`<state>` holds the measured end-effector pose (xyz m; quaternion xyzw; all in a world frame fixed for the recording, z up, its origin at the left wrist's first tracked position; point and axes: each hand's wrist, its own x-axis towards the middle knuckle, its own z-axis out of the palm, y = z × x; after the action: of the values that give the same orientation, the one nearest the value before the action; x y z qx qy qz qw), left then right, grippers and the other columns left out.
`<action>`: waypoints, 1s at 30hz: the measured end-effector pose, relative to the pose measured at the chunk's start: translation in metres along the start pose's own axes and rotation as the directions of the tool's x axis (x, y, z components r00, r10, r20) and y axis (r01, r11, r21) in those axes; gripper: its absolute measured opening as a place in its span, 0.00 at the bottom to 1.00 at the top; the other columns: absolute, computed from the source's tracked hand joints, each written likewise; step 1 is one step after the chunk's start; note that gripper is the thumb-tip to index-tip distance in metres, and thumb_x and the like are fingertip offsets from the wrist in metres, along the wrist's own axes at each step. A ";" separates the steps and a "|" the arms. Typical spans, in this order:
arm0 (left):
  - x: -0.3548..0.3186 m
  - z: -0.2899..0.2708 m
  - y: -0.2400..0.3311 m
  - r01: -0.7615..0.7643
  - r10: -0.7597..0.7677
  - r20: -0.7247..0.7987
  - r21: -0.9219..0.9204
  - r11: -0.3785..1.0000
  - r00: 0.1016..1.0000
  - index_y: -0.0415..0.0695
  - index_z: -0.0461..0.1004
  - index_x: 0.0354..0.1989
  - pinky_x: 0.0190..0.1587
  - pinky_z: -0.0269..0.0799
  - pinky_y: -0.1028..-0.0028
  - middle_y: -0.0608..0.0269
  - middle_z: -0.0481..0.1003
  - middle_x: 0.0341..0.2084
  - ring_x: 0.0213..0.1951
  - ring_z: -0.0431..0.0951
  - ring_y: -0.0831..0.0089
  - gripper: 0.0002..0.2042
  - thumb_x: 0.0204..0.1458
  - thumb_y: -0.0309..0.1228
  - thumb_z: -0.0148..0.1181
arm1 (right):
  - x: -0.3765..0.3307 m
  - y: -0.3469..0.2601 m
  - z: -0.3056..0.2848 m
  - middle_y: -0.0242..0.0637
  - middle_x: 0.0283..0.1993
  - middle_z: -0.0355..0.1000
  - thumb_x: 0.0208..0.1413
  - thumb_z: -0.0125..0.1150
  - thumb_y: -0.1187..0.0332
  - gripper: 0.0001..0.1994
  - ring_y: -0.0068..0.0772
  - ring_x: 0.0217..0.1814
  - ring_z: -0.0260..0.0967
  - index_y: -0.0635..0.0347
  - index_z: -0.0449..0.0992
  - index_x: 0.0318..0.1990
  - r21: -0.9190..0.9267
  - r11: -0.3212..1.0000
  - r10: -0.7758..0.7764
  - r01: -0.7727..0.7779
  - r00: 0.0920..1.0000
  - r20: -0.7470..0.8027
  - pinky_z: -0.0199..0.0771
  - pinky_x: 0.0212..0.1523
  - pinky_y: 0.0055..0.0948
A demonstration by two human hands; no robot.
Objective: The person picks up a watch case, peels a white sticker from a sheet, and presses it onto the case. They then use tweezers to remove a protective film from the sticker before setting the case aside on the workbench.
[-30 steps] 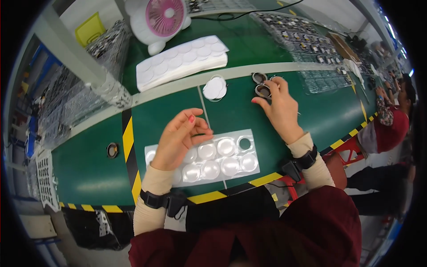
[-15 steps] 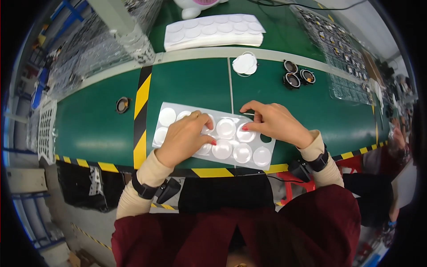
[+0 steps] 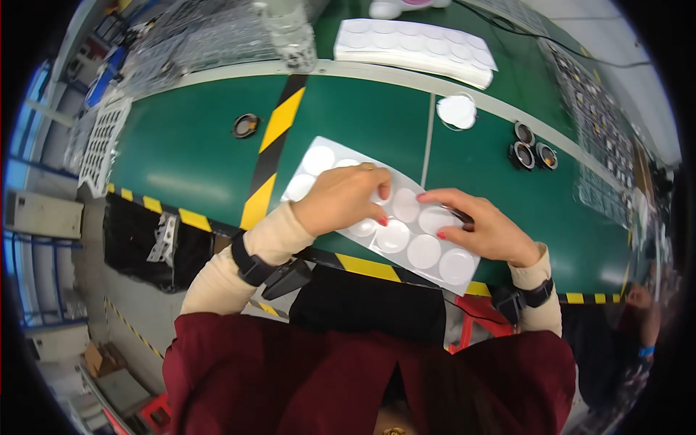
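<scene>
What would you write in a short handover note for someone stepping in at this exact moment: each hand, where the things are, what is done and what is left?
Left hand: resting flat on the white backing sheet of round white discs, fingers bent over its middle.
Right hand: on the sheet's right part, fingertips pinching at one disc; whether it grips anything cannot be told.
Sheet: at the near edge of the green bench, most discs in place.
Three small round black parts lie beyond the right hand; a loose white disc further back; a stack of white sheets at the far side.
Done: sheet positioned. Left: discs not yet peeled.
</scene>
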<state>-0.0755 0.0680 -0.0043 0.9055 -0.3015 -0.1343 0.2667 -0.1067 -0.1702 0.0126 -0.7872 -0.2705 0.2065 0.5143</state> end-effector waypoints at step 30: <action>0.007 -0.096 -0.076 0.095 -0.266 -0.074 -0.817 0.569 0.961 0.40 0.68 0.38 0.13 0.57 0.84 0.54 0.75 0.28 0.15 0.65 0.84 0.11 0.52 0.33 0.56 | 0.036 -0.003 0.001 0.26 0.26 0.62 0.52 0.54 0.72 0.04 0.13 0.19 0.52 0.61 0.68 0.35 0.659 0.741 0.222 0.126 0.881 -0.419 0.49 0.18 0.14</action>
<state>0.0053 0.1537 0.0311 0.7204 -0.0867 -0.1966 0.6595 -0.0805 -0.1456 0.0136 -0.5821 -0.0238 0.1055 0.8059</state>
